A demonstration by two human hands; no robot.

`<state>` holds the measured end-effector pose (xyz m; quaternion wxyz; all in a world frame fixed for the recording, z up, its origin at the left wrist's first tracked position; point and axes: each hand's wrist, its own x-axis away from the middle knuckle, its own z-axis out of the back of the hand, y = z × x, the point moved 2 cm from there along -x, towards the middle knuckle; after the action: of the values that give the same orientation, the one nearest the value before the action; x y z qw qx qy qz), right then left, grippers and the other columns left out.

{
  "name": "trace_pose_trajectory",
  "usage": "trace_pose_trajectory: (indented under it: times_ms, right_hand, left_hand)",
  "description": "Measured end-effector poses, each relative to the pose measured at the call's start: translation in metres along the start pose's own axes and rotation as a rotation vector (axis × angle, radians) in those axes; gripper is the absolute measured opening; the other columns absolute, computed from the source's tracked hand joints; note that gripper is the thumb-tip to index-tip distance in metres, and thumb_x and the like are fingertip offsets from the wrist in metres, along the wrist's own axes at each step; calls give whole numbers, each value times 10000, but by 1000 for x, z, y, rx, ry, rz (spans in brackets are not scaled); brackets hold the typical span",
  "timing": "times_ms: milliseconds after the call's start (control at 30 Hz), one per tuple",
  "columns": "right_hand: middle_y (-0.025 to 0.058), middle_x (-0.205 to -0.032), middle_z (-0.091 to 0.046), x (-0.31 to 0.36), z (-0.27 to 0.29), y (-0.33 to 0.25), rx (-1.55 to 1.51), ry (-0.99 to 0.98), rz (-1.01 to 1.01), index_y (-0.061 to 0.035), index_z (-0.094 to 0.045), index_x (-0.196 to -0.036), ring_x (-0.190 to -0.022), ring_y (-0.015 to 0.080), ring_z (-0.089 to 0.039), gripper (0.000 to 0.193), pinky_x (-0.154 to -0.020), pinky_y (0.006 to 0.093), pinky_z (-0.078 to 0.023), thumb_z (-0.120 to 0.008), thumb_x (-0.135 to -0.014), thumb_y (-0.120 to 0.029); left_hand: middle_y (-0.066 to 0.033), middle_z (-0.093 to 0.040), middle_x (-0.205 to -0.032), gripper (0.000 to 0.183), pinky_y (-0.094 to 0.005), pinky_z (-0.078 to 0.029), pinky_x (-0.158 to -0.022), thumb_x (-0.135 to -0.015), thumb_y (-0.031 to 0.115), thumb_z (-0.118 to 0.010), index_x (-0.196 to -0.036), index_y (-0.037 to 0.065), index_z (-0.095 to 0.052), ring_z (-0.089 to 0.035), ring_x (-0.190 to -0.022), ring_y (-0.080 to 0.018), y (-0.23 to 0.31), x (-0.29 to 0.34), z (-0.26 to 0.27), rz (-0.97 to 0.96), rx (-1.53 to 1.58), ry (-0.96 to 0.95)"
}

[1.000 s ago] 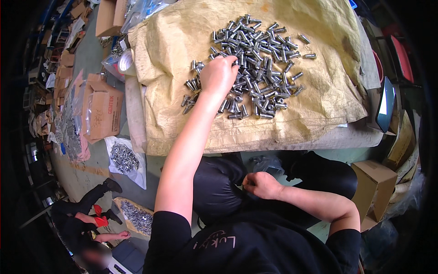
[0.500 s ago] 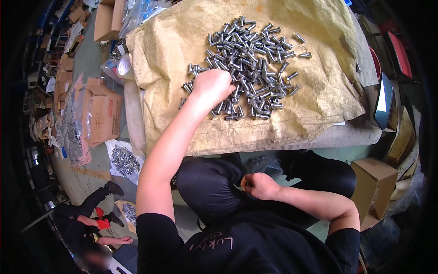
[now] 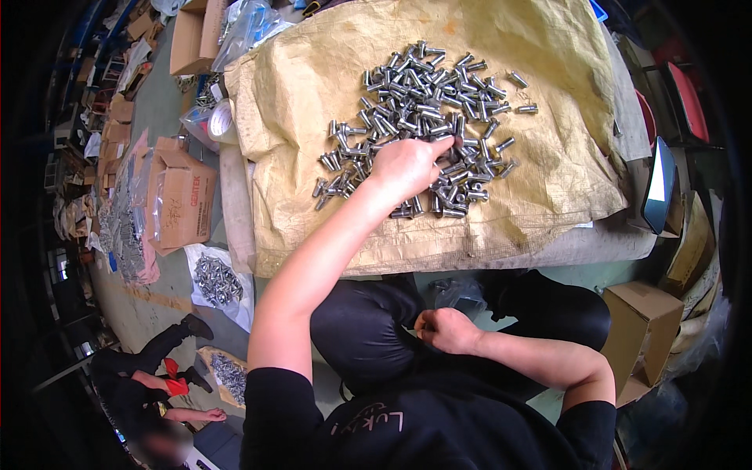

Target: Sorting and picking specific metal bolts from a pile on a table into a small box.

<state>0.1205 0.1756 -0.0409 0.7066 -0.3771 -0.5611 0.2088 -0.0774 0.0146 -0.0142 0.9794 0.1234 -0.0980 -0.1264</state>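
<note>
tan sheeting (image 3: pixel 552 184) bears bolts (image 3: pixel 427 110) under the part-curled left hand (image 3: pixel 406 166), the right hand (image 3: pixel 453 330) also curled, what either holds unclear.

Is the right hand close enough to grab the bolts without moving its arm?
Probably not. The right hand is down short of the near edge of the cloth, and the bolts lie farther back. The hand would likely need to stretch forward, though nothing seems to block that.
</note>
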Motion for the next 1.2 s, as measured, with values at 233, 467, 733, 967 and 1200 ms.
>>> trace_pose_trajectory:
  times_ms: [233,467,733,967,1200]
  right_hand:
    - [143,-832,-639,1,2,-4,-24,-11,-13,-60,-608,-847,-838,311,-607,153,-753,377,-476,-561,-769,-183]
    - [146,-850,-640,2,2,-4,-25,-19,-3,-68,-617,-884,-853,310,-607,173,-769,376,-475,-571,-780,-197]
    - [150,-844,-639,5,1,-5,-3,-11,9,-70,-625,-895,-844,313,-606,184,-763,387,-473,-575,-779,-204]
    - [147,-836,-638,3,1,-4,-12,-7,20,-69,-627,-880,-831,316,-607,180,-748,388,-477,-575,-774,-206]
    - [141,-827,-640,3,6,-4,-43,31,17,-71,-619,-885,-827,314,-609,173,-741,388,-478,-575,-774,-195]
  left_hand:
    - [-115,-656,-839,422,-405,-518,-653,-762,229,-580,-1182,254,-546,-635,-760,-285,-45,-30,47,193,27,81]
    - [-87,-653,-901,425,-375,-503,-717,-789,365,-590,-1203,288,-532,-623,-857,-255,-93,-27,42,257,-82,51]
    - [-137,-642,-966,423,-383,-483,-786,-789,362,-590,-1183,210,-568,-612,-907,-280,-118,-26,67,496,-259,-153]
    - [-129,-641,-936,486,-401,-487,-751,-783,282,-553,-1259,336,-468,-611,-870,-296,-87,-49,47,267,-134,36]
    - [-113,-646,-934,423,-397,-491,-736,-799,274,-545,-1220,295,-516,-615,-879,-274,-97,-54,55,460,-239,37]
